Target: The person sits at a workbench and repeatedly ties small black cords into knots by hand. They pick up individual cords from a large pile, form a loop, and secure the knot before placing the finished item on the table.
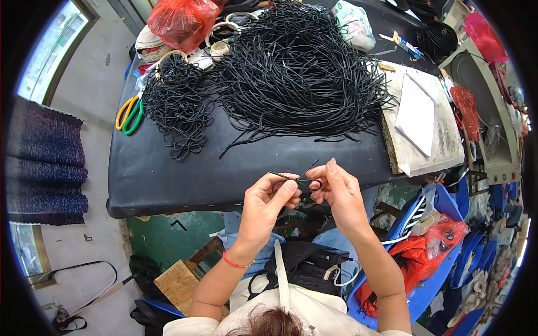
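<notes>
A short black cord [303, 180], looped like a bow with its thin ends sticking out, is held just past the table's front edge. My left hand [268, 197] pinches the cord between thumb and fingers. On its other side my right hand [342, 196] has its fingertips closed on the loop; its thumb partly hides them. Beyond my hands, a large heap of straight black cords [297, 73] covers the middle of the black padded table [162, 182]. A smaller tangle of knotted black cords [176, 103] lies left of the heap.
Scissors with yellow and green handles [130, 115] lie at the table's left edge. A worn board [443, 140] with white paper [416, 115] is at the right. Red plastic bags [182, 22] sit at the back left. A blue bin [417, 302] stands by my right arm.
</notes>
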A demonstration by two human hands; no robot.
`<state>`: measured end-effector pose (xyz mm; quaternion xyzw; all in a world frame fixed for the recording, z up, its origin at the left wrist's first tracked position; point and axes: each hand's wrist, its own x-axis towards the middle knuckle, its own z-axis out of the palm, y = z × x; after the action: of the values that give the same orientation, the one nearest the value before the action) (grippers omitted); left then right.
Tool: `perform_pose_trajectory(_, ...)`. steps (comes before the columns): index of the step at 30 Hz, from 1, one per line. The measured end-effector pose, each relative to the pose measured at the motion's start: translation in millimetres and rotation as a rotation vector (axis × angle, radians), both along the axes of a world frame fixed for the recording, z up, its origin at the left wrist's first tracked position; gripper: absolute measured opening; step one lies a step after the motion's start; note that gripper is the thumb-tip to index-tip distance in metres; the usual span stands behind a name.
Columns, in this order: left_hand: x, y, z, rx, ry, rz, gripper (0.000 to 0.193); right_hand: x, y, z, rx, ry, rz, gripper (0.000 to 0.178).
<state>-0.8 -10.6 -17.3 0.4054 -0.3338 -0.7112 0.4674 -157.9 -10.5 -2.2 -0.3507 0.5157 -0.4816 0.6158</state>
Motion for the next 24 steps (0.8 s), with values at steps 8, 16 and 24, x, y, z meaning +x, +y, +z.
perform_pose_trajectory(8,-2,1,3,-0.038,0.022,-0.103,0.019,6,3,-5,-0.167,0.201,-0.049,0.022)
perform_pose_trajectory(16,49,-24,15,-0.253,-0.375,0.206,0.013,5,-34,-11,-0.529,0.724,-0.012,0.009)
perform_pose_trajectory(24,136,-82,-7,-0.427,-1.563,0.659,0.026,39,-94,-43,-0.911,1.314,0.028,0.009)
